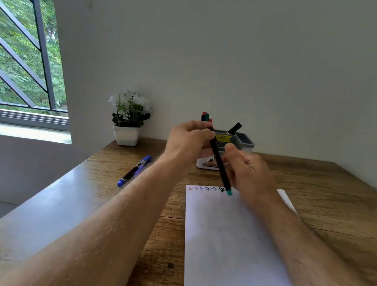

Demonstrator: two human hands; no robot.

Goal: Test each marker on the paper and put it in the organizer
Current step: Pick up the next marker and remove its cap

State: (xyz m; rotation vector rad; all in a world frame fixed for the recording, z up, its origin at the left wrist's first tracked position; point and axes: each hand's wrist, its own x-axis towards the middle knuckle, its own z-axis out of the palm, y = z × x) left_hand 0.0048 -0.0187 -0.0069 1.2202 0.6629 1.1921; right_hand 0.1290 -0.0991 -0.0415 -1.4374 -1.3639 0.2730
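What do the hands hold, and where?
Both grip one black marker with a teal end: left hand near its upper end, right hand at its middle.

A black marker [219, 160] with a teal end slants above the paper's [236, 247] top edge, teal end lowest; the white sheet lies flat on the desk, a row of small coloured scribbles along its top; the grey organizer [245, 141] behind holds several markers upright; a blue marker [135, 171] lies left.
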